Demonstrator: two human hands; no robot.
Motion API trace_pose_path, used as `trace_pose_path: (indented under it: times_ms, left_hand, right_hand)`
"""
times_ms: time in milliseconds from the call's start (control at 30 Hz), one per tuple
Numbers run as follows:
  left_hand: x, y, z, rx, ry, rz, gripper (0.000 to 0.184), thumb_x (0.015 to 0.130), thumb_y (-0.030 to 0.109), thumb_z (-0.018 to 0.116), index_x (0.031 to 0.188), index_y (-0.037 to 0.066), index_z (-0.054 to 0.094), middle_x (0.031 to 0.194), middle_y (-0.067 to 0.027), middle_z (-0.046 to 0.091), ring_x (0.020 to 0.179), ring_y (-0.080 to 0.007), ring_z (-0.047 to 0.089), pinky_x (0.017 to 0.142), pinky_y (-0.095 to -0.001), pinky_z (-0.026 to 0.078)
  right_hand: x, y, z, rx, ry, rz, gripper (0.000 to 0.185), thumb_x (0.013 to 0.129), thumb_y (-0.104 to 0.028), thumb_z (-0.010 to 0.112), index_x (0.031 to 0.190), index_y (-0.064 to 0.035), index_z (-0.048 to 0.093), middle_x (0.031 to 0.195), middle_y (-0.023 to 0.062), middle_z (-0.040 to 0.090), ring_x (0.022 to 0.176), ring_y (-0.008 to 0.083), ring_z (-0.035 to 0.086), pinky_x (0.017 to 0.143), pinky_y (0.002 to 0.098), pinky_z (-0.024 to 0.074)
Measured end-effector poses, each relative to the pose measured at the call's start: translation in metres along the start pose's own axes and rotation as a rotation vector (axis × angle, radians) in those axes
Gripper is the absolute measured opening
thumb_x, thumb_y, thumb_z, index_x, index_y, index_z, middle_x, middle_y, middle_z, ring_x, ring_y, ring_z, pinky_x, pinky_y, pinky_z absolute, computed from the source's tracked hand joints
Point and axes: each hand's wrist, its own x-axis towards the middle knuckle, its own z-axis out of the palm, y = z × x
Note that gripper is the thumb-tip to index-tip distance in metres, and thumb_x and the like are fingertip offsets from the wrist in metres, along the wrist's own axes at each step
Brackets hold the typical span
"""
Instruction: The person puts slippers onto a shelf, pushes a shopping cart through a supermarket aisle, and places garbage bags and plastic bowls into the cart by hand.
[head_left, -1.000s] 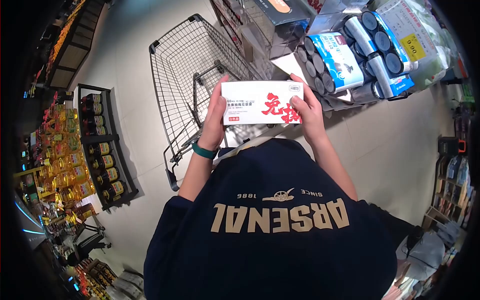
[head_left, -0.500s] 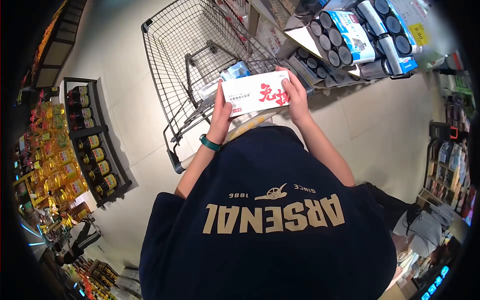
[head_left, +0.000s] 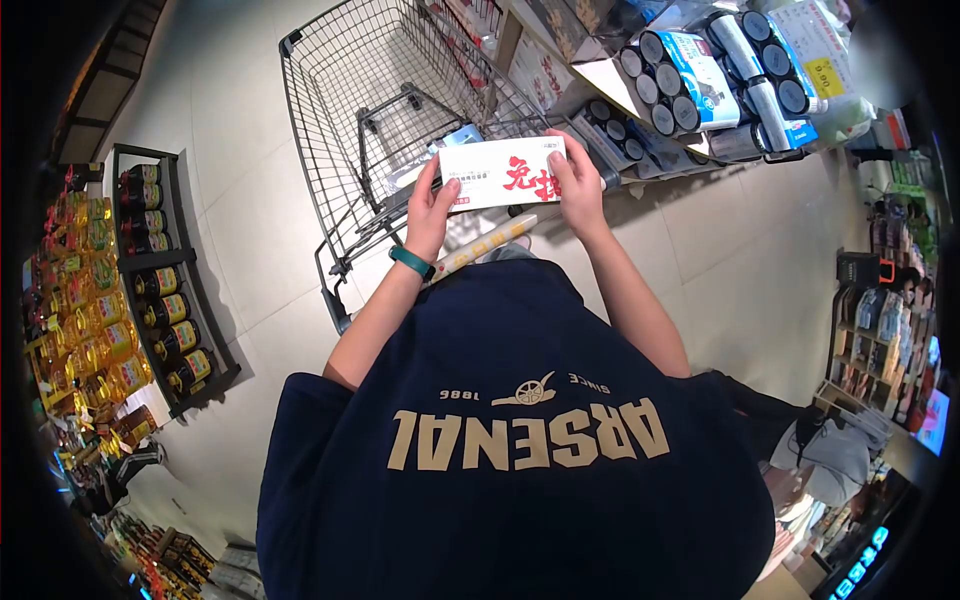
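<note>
A white box (head_left: 480, 170) with large red characters is held level in front of my chest, above the near end of the shopping cart (head_left: 340, 130). My left hand (head_left: 430, 217) grips its left end, thumb on the top face; a green band circles that wrist. On the box's right end, my right hand (head_left: 580, 195) is closed with the thumb over the printing. Beneath the box lies the pale cart handle (head_left: 487, 247) with yellow marks. Partly hidden behind the box, a blue-and-clear package (head_left: 458, 138) sits in the cart.
On the right, a display holds packs of dark-ended rolls (head_left: 665, 85) beside a yellow price tag (head_left: 825, 76). To the left stand a black rack of dark bottles (head_left: 175, 310) and shelves of yellow oil bottles (head_left: 115, 335). A person in grey (head_left: 835, 465) is at lower right.
The box has turned slightly, its lower edge now nearer level, and both hands still hold it. The surroundings have shifted a little left in view. More of the cart handle shows.
</note>
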Motion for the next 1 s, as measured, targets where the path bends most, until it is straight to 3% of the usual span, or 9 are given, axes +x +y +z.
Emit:
trace_pose_path:
  times_ms: [133,200,233,433,500,600,667,767,1000]
  left_hand:
    - [0.001,-0.003,-0.002,0.001,0.017,-0.030,0.062,0.096,0.022,0.061,0.146,-0.003,0.034,0.145,-0.0162,0.043,0.124,-0.0203,0.050,0.103,-0.0314,0.042]
    - [0.003,-0.003,-0.003,0.025,0.015,-0.016,0.063,0.095,0.022,0.061,0.146,-0.003,0.034,0.143,-0.0164,0.044,0.124,-0.0198,0.051,0.102,-0.0313,0.043]
    - [0.004,-0.003,-0.002,0.023,0.015,-0.014,0.063,0.095,0.022,0.061,0.146,-0.003,0.034,0.143,-0.0164,0.044,0.124,-0.0198,0.051,0.102,-0.0313,0.043]
    - [0.005,-0.003,-0.002,0.003,0.021,-0.026,0.062,0.095,0.019,0.061,0.147,-0.003,0.034,0.145,-0.0164,0.043,0.125,-0.0194,0.050,0.102,-0.0316,0.043]
    - [0.003,0.003,0.000,-0.018,0.019,-0.002,0.061,0.095,0.016,0.059,0.147,-0.002,0.034,0.145,-0.0153,0.043,0.125,-0.0192,0.050,0.103,-0.0312,0.042]
    - [-0.006,0.019,0.007,0.047,-0.096,0.254,0.073,0.089,0.019,0.065,0.150,0.000,0.028,0.153,-0.0150,0.032,0.133,-0.0239,0.042,0.108,-0.0367,0.038]
    - [-0.017,0.030,0.010,0.121,-0.183,0.356,0.089,0.083,0.023,0.069,0.153,0.003,0.018,0.158,-0.0161,0.018,0.143,-0.0298,0.027,0.113,-0.0431,0.032]
    - [-0.029,0.039,0.021,0.100,-0.286,0.370,0.093,0.083,0.026,0.069,0.154,0.004,0.014,0.157,-0.0168,0.017,0.144,-0.0301,0.023,0.114,-0.0433,0.030]
    - [-0.032,0.049,0.029,0.314,-0.337,0.356,0.113,0.079,0.037,0.074,0.155,0.005,-0.004,0.149,-0.0194,0.023,0.142,-0.0320,0.024,0.116,-0.0437,0.022]
  right_hand:
    - [0.000,0.004,0.001,0.042,0.000,-0.012,0.038,0.101,-0.017,0.050,0.132,0.0046,0.050,0.128,0.0120,0.057,0.110,0.0145,0.057,0.097,0.0284,0.0440]
    - [0.005,0.009,0.000,-0.002,0.015,-0.088,0.040,0.099,-0.015,0.055,0.135,0.0018,0.047,0.091,0.0076,0.065,0.080,0.0074,0.060,0.070,0.0229,0.0490]
    - [0.005,0.010,-0.001,-0.004,0.014,-0.091,0.040,0.099,-0.015,0.055,0.135,0.0018,0.047,0.091,0.0076,0.065,0.080,0.0074,0.060,0.070,0.0229,0.0490]
    - [0.004,0.007,-0.002,0.040,-0.026,-0.061,0.045,0.098,-0.016,0.056,0.139,0.0003,0.044,0.109,0.0106,0.062,0.091,0.0104,0.060,0.079,0.0244,0.0494]
    - [0.004,0.003,-0.003,0.070,-0.076,-0.075,0.058,0.095,-0.016,0.061,0.145,-0.0019,0.037,0.132,0.0146,0.052,0.113,0.0177,0.055,0.095,0.0301,0.0454]
    - [0.000,0.005,-0.016,0.205,-0.173,-0.009,0.071,0.091,-0.022,0.064,0.151,-0.0051,0.029,0.147,0.0155,0.039,0.132,0.0241,0.042,0.108,0.0359,0.0357]
    - [-0.013,-0.020,-0.015,0.306,-0.173,0.081,0.075,0.090,-0.025,0.065,0.152,-0.0063,0.026,0.149,0.0165,0.037,0.136,0.0253,0.039,0.110,0.0369,0.0326]
    - [-0.023,-0.049,-0.011,0.389,-0.159,0.149,0.076,0.089,-0.029,0.064,0.152,-0.0083,0.027,0.148,0.0170,0.039,0.135,0.0257,0.040,0.110,0.0372,0.0317]
    - [-0.030,-0.032,-0.012,0.060,-0.009,-0.232,0.067,0.084,-0.023,0.061,0.143,0.0025,0.040,0.134,0.0170,0.052,0.124,0.0234,0.049,0.107,0.0353,0.0354]
